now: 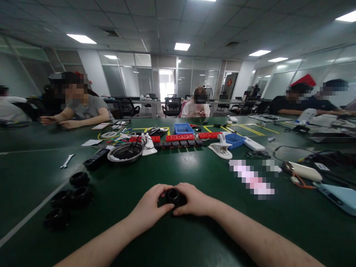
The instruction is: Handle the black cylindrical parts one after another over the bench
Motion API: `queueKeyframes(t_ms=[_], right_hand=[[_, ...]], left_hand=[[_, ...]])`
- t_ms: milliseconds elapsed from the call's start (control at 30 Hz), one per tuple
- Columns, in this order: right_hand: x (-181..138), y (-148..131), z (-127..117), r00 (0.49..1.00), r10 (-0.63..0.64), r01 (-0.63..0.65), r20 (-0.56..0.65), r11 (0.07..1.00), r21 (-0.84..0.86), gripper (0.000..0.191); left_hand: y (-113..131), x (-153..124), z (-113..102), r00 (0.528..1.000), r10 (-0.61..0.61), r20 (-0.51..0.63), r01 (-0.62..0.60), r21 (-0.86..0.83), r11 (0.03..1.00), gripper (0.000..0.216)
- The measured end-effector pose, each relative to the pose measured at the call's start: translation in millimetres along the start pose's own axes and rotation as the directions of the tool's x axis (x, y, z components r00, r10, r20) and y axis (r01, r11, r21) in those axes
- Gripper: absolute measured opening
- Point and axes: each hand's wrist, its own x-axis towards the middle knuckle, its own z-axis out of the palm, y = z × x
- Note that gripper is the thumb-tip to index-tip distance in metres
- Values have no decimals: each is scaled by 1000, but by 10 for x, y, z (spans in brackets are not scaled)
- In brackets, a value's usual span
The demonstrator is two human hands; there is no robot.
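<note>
Between my two hands, low over the green table (155,170), is a black round part (172,195) with a round opening on the side toward me. The thumb and fingers of my left hand (154,204) close on its left side. My right hand (194,200) wraps round its right side, so much of the part is hidden. Off to the left stand several black ring-shaped parts (80,196), blurred, that look much like the one I hold. Whether the part rests on the table I cannot tell.
Ahead lie a metal bowl (125,152) with cables, red strips (180,137), blue trays (183,128) and a white clip stand (221,148). A wrench (67,161) lies left. On the right are a cream device (304,171) and a light blue device (338,196). Other people sit around the table.
</note>
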Motion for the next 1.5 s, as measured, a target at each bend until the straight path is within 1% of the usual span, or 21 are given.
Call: queueKeyframes(t_ms=[67, 133, 167, 267, 400, 467, 533, 567, 633, 700, 733, 800, 867, 933, 1067, 1133, 1233, 1300, 1367, 1433, 1500], right_hand=[[2, 76, -76, 995, -57, 52, 82, 997, 55, 38], [8, 117, -106, 992, -53, 46, 110, 997, 65, 30], [11, 121, -102, 993, -39, 32, 110, 998, 63, 30], [17, 71, -33, 998, 37, -38, 46, 999, 12, 37], [20, -71, 104, 983, 146, -158, -112, 981, -112, 45], [13, -119, 137, 972, 163, -189, -170, 970, -155, 48], [1, -122, 117, 974, 140, -171, -180, 971, -168, 54], [-6, -105, 88, 982, 111, -135, -154, 978, -160, 58], [-13, -43, 6, 999, 19, -24, -45, 993, -116, 57], [-11, 36, -76, 994, -72, 76, 77, 995, -59, 45], [-7, 75, -105, 988, -97, 102, 117, 994, -38, 37], [2, 132, -128, 984, -103, 108, 142, 994, -25, 29], [5, 149, -106, 989, -70, 75, 127, 997, -36, 28], [2, 118, -56, 996, -16, 23, 85, 997, -73, 33], [-6, -42, 72, 994, 89, -100, -64, 974, -203, 45], [-9, -115, 121, 986, 109, -139, -127, 956, -260, 49], [-19, -144, 126, 982, 90, -139, -168, 942, -305, 53], [-30, -111, 72, 991, 44, -78, -129, 959, -272, 57], [-37, -57, -16, 999, -15, 9, -39, 987, -163, 62], [-33, 2, -107, 995, -75, 76, 71, 997, -24, 60], [-18, 54, -171, 983, -110, 103, 147, 993, 55, 48]], left_hand=[[10, 5, -44, 999, 12, 50, -12, -4, 1000, 35], [16, 7, -61, 997, 19, 70, -19, -12, 1000, 35], [18, 7, -59, 997, 20, 71, -19, -16, 1000, 35], [20, 2, -12, 999, -4, 42, 4, -11, 1000, 32], [10, -2, 89, 994, -67, -83, 69, 30, 997, 25], [-3, 0, 116, 991, -75, -115, 79, 33, 996, 24], [-14, 3, 107, 993, -59, -102, 61, 21, 998, 23], [-16, 4, 89, 996, -44, -80, 45, 14, 999, 23], [-8, 6, 34, 1000, -16, -13, 16, -1, 1000, 26], [14, 7, -28, 998, -8, 62, 10, -18, 1000, 30], [27, 8, -54, 996, -10, 91, 13, -29, 999, 31], [49, 7, -86, 992, -14, 122, 20, -46, 999, 33], [55, 6, -86, 992, -13, 126, 20, -55, 998, 33], [45, 6, -58, 994, -22, 107, 27, -51, 998, 32], [15, 6, 36, 998, -63, -11, 63, 3, 998, 27], [11, 4, 69, 996, -68, -66, 70, 37, 997, 25], [16, -3, 75, 995, -52, -89, 61, 96, 994, 27], [21, -8, 56, 994, -53, -95, 64, 121, 991, 39], [28, -8, 29, 993, -56, -100, 68, 120, 990, 48], [40, -3, -1, 996, -44, -84, 52, 103, 993, 41], [58, 7, -33, 999, -14, -36, 17, 80, 997, 28]])
